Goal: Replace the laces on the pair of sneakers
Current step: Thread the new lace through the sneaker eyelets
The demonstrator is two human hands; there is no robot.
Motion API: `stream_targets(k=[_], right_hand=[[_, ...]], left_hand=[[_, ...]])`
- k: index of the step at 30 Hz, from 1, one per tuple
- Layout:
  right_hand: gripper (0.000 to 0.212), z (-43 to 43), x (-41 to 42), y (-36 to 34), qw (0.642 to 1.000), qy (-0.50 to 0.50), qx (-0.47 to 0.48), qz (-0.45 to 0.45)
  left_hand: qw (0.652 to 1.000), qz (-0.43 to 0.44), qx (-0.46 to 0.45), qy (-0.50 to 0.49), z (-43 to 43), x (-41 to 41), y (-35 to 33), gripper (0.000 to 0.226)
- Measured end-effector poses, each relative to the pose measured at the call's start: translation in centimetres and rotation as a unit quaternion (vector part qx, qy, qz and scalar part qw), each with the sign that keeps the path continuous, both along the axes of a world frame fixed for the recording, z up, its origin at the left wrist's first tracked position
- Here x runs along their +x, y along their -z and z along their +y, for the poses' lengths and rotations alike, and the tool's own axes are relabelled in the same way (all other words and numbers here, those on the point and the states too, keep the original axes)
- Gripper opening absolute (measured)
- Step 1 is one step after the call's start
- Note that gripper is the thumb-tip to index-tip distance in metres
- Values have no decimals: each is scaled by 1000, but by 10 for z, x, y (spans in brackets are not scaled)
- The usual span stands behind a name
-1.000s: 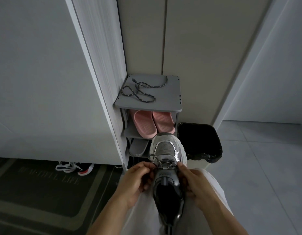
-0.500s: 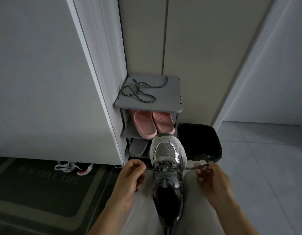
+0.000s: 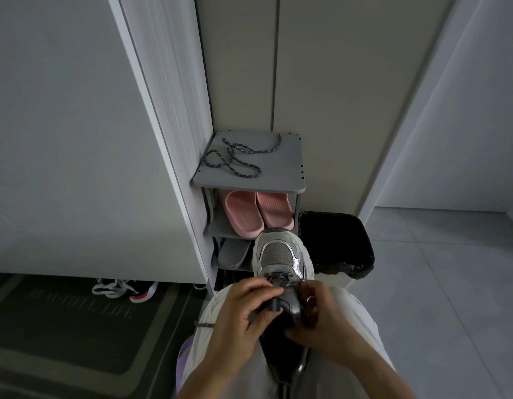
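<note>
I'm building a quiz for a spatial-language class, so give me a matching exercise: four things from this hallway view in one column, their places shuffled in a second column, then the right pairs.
Things
1. loose lace
2. pink slippers
3. grey sneaker
4. black bin

Places
A. on the floor, right of the rack
B. on the person's lap
C. on the rack's top board
D. on the shelf just under the top board

Pairs: 1-C, 2-D, 3-B, 4-A
</note>
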State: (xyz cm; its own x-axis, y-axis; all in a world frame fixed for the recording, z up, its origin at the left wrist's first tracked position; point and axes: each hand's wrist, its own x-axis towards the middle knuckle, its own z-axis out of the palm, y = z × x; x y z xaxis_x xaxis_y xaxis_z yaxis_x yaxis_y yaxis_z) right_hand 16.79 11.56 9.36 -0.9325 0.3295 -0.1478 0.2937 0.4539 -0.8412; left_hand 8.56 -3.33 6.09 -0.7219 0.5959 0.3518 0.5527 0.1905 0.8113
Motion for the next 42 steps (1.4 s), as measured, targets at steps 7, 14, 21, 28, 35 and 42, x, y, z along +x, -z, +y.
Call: stream_targets(k=[7,14,21,28,35,42], right_hand=[[32,16,6,2,1000,8,17,-8],[27,23,4,12,996,1,-89,2],[41,-5,-9,22,982,-28,107,154],[72,-28,-19,35,992,22,101,68],[63,-28,-14,45,987,11,114,110],[33,13,-12,35,993,39,18,114]], left_hand=[[972,190,-131,44,-4,-3,-3,33],[989,101,-105,23,-8,16,19,62],[999,2,-36,-24,-15,27,21,46],[990,-103,-92,-37,-18,10,25,41],[985,-164,-36,-40,-17,11,11,35],[973,-224,-45,-23,-25,-8,0,18]])
